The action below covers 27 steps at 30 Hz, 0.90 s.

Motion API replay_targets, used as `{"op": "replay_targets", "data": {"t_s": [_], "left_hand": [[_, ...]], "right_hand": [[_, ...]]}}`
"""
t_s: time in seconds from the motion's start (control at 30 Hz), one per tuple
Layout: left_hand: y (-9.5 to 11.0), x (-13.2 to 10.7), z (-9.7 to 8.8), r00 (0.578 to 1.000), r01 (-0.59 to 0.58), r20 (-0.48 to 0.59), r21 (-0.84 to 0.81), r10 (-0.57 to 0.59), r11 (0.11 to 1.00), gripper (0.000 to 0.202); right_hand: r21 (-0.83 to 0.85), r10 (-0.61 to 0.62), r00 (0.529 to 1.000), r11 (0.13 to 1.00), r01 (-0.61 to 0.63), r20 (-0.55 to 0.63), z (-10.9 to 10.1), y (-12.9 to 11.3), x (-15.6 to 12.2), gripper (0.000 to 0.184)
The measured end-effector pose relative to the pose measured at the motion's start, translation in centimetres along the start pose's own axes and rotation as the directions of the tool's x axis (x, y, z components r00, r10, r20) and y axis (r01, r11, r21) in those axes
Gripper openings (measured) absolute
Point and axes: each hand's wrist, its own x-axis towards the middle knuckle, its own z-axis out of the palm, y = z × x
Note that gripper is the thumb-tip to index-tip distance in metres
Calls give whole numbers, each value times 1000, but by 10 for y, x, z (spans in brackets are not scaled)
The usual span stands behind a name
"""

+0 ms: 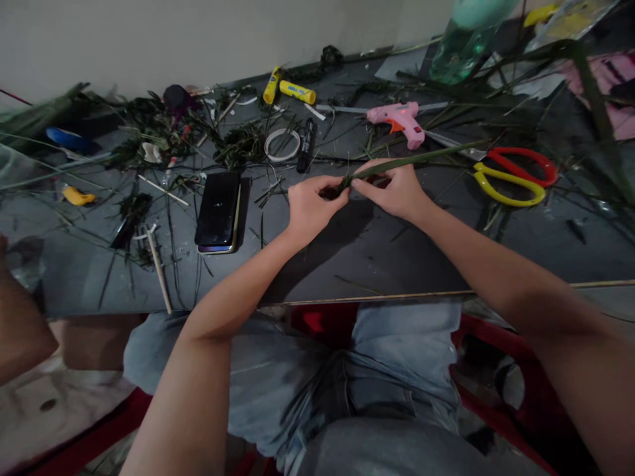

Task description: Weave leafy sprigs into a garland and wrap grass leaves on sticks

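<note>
Both my hands meet over the middle of the dark table (317,271), working on a long green leaf strip (421,157). My left hand (315,201) pinches the strip's near end, where a small dark green bunch shows between the fingertips. Close beside it, my right hand (394,188) grips the strip with thumb and fingers, and the free length runs off to the right. Scissors (516,175) with one red and one yellow handle lie right of my right hand. A pink glue gun (399,120) rests beyond it.
Two stacked phones (218,211), a black marker (306,145) and a white ring (282,145) lie left of my hands. Behind are yellow glue sticks (297,91) and a green bottle (461,46). Leaf scraps litter the table. Another person's arm (22,317) is at far left.
</note>
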Motion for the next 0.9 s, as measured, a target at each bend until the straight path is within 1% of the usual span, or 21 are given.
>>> {"op": "replay_targets", "data": {"t_s": [0.07,0.17,0.23,0.4,0.53,0.63,0.73,0.9], "left_hand": [[-1,1,0,999,46,24,-24,-46,999,10],[-1,3,-1,994,103,35,-59,-101,993,11],[-2,4,-2,992,122,52,-76,-119,990,11],[-4,7,-3,980,161,132,-103,-147,982,9],[-8,7,0,975,178,162,-149,-154,973,10],[-10,7,1,976,172,166,-168,-144,971,10],[-10,6,2,979,153,161,-180,-125,972,12],[-10,7,2,988,124,114,-177,-105,976,18]], "right_hand": [[-84,-79,997,993,81,20,-2,1,-1,27],[-131,-153,987,979,158,44,-4,1,-1,23],[-151,-175,983,972,181,53,-6,1,-1,23],[-193,-189,980,961,198,66,-7,6,1,23],[-140,-155,988,978,156,23,-6,11,3,23],[-38,-64,998,997,64,0,-5,8,4,21],[46,29,1000,999,-29,-2,-5,2,3,22],[103,60,998,993,-60,-1,-5,-4,3,29]]}}
